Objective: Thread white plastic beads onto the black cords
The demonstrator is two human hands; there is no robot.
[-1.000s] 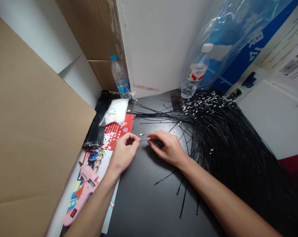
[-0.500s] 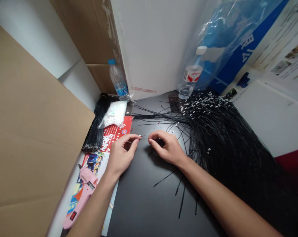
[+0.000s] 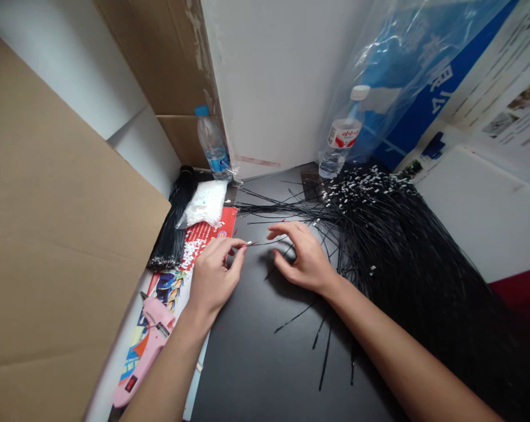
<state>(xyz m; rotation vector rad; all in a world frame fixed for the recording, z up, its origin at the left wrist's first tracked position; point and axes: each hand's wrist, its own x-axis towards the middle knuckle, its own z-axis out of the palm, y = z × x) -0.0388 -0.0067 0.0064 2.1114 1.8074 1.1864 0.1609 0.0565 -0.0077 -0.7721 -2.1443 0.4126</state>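
Observation:
My left hand [image 3: 216,274] is pinched shut on the end of a thin black wire [image 3: 271,241]. A tiny white connector [image 3: 249,242] pokes out at its fingertips, with a bit of red beside it. To the right, my right hand [image 3: 305,258] is open, thumb and forefinger apart around the wire's free stretch; the wire runs back toward its palm. Beyond that hand lies a large heap of black wires [image 3: 366,228], many tipped with white connectors. Loose white connectors [image 3: 193,252] are scattered on a red printed sheet [image 3: 228,218] left of my left hand.
A pink glue gun [image 3: 153,343] lies at the left by my forearm. Behind it are a wire bundle [image 3: 170,234] and a plastic bag of white pieces [image 3: 206,202]. Two water bottles, one blue-capped [image 3: 213,143] and one white-capped [image 3: 344,138], stand at the back. A cardboard panel [image 3: 67,234] borders the left.
My right hand has let go of the wire; its thumb and forefinger have parted, and it has shifted slightly right. My left hand still pinches the wire in nearly the same place.

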